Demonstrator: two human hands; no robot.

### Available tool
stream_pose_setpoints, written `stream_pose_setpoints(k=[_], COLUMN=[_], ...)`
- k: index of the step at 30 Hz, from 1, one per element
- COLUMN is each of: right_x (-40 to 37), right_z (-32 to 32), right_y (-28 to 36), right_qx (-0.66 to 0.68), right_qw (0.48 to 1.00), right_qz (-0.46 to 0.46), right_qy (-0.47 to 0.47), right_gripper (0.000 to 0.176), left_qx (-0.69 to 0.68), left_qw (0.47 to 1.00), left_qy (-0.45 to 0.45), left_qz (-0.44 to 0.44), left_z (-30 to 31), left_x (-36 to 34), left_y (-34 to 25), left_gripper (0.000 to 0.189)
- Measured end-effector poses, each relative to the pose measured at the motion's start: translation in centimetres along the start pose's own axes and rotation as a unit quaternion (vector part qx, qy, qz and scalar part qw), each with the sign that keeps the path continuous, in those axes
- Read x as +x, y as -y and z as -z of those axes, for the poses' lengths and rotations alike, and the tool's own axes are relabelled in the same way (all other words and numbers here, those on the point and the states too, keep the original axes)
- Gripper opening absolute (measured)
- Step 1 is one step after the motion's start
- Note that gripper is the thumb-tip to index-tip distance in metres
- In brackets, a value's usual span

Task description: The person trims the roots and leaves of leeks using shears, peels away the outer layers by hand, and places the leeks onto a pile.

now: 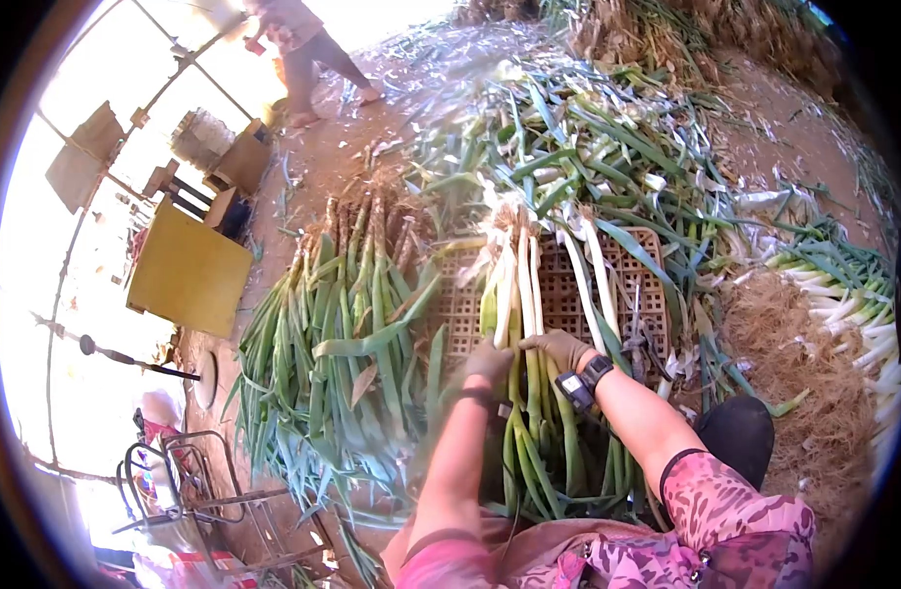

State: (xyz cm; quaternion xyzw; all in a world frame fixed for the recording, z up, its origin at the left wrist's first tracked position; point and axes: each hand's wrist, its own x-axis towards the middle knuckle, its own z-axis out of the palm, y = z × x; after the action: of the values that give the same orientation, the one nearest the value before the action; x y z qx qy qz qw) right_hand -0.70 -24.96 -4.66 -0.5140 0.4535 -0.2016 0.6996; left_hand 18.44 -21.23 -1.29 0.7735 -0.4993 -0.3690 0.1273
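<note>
In front of me, a bunch of long green onions lies with roots pointing away and leaves towards my lap. My left hand, gloved, is closed around stalks at the left side of the bunch. Close beside it, my gloved right hand grips stalks in the middle, thumb side towards the left hand. Under the bunch is a tan lattice plastic crate. Two peeled white stalks lie further right on the crate, near a thin metal tool.
Unpeeled green onions form a large pile on the left. Stripped leaves cover the ground ahead. At right are a heap of cut roots and cleaned white onions. A yellow board and metal frame stand left; a person walks beyond.
</note>
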Motion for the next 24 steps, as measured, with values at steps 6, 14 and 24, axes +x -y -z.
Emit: stream_pose_setpoints(k=[6, 14, 24], right_x=[-2.2, -9.2, -15.3], right_z=[0.2, -3.2, -4.9], right_y=[0.5, 9.6, 10.9], right_qx=[0.266, 0.325, 0.306], right_qw=[0.947, 0.920, 0.920], right_qz=[-0.097, 0.001, 0.054], right_qy=[0.152, 0.218, 0.238], right_gripper=[0.034, 0.042, 0.044], left_qx=[-0.275, -0.302, -0.305], left_qw=[0.956, 0.934, 0.936], left_qy=[0.028, 0.006, -0.139], left_qz=[-0.096, -0.188, -0.106], left_z=[-0.8, 7.9, 9.3], left_x=[-0.9, -12.3, -18.0], left_y=[2.4, -2.6, -3.5], left_gripper=[0.084, 0.045, 0.044])
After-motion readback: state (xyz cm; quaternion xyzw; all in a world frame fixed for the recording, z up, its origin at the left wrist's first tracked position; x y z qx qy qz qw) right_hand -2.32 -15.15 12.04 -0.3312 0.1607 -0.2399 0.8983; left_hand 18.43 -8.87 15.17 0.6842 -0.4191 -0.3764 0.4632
